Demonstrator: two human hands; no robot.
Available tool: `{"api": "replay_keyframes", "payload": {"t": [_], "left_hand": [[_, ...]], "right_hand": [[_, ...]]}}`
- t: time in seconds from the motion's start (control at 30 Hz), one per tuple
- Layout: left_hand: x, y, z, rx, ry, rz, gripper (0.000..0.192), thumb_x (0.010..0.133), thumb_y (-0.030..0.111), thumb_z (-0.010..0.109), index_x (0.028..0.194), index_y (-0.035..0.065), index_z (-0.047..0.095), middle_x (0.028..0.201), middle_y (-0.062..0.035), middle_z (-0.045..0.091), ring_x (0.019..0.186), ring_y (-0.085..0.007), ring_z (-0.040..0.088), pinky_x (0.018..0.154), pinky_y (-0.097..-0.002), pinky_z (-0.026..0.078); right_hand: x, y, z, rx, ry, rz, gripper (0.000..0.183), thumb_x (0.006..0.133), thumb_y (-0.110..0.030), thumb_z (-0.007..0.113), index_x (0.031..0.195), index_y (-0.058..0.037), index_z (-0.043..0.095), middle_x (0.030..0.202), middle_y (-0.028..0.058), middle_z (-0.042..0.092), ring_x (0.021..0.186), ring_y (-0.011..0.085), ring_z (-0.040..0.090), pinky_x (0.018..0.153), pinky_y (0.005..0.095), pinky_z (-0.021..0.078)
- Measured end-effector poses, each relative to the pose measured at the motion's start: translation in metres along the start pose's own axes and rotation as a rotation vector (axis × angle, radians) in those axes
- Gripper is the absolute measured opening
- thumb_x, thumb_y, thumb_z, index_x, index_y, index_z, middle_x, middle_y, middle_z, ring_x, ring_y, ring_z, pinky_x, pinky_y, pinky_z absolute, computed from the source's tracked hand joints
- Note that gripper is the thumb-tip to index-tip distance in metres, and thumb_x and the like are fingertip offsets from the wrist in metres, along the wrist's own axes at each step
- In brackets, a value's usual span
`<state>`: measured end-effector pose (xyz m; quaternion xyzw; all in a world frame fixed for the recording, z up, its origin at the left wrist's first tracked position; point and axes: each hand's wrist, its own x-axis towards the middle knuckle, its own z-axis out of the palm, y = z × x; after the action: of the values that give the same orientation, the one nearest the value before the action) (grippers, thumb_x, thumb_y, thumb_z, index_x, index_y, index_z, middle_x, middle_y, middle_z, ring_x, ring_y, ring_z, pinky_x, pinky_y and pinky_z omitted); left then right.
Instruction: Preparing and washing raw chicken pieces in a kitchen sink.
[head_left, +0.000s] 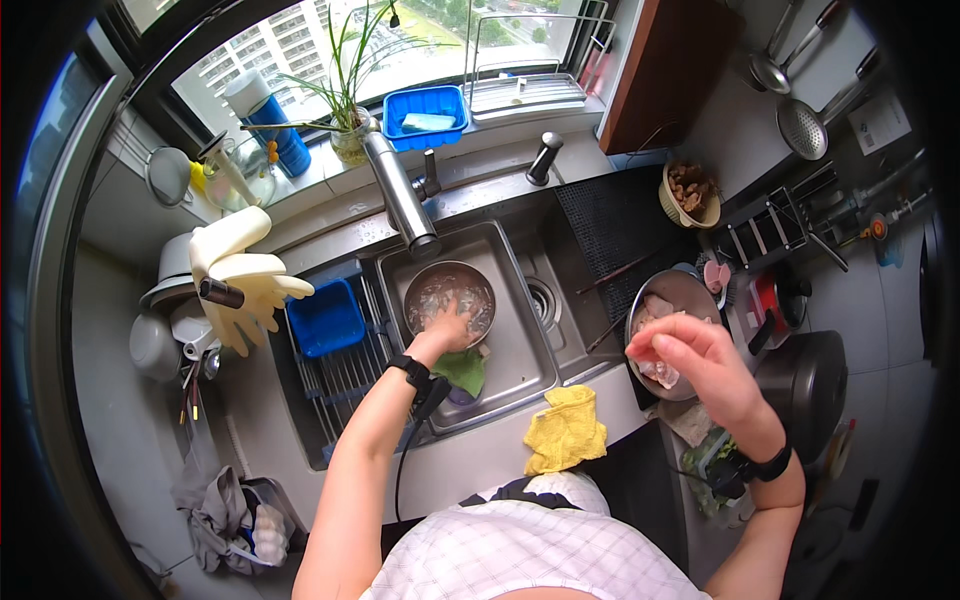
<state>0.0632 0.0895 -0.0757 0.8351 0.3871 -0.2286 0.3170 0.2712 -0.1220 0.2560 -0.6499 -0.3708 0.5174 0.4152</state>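
Observation:
My left hand (448, 328) reaches into a round metal bowl (487, 289) of cloudy, bubbly water. Its fingertips are under the surface, so whether they hold anything is hidden. The bowl stands in a steel basin (517, 352) in the sink. Over at the right, my right hand (701, 360) hovers above a second metal bowl (686, 285) with pieces of raw meat (660, 373) in it. Its fingers are bent, with the thumb close to them; I cannot tell if something is pinched there. A green cloth (461, 369) lies beside the water bowl, near my left wrist.
The faucet (401, 195) overhangs the basin. A yellow cloth (566, 431) lies on the sink's front edge. Left are a blue container (326, 319) on a rack and hanging rubber gloves (232, 262). Chopsticks (611, 276) and a basket of brown pieces (690, 195) are right.

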Motion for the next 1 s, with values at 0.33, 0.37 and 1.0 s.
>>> {"api": "replay_keyframes", "payload": {"t": [0.33, 0.37, 1.0], "left_hand": [[-0.065, -0.015, -0.035, -0.918, 0.486, 0.211, 0.033, 0.077, -0.006, 0.055, 0.109, -0.0033, 0.06, 0.095, -0.0201, 0.067, 0.086, -0.0225, 0.068, 0.075, -0.0308, 0.053], [-0.071, -0.017, -0.033, -0.973, 0.531, 0.193, 0.035, 0.073, -0.009, 0.057, 0.108, -0.0037, 0.061, 0.09, -0.0186, 0.068, 0.08, -0.0184, 0.068, 0.068, -0.0279, 0.054], [-0.089, 0.094, -0.103, -0.71, 0.647, 0.402, 0.016, 0.08, 0.008, 0.065, 0.094, -0.0004, 0.065, 0.081, -0.0136, 0.064, 0.074, -0.021, 0.066, 0.068, -0.0291, 0.051]], "right_hand": [[0.176, -0.112, -0.091, -0.687, 0.488, -0.571, 0.033, 0.085, -0.026, 0.063, 0.103, 0.0026, 0.062, 0.093, 0.011, 0.066, 0.089, 0.0149, 0.061, 0.079, 0.0276, 0.0477], [0.198, -0.123, -0.118, -0.748, 0.613, -0.643, 0.035, 0.085, -0.028, 0.063, 0.102, 0.0021, 0.063, 0.092, 0.0135, 0.066, 0.088, 0.0184, 0.063, 0.079, 0.0296, 0.0486], [0.326, -0.237, -0.26, 0.102, 0.881, -0.473, 0.016, 0.077, -0.006, 0.064, 0.063, 0.0012, 0.06, 0.061, 0.0074, 0.056, 0.045, 0.0087, 0.044, 0.037, 0.0249, 0.0291]]}}
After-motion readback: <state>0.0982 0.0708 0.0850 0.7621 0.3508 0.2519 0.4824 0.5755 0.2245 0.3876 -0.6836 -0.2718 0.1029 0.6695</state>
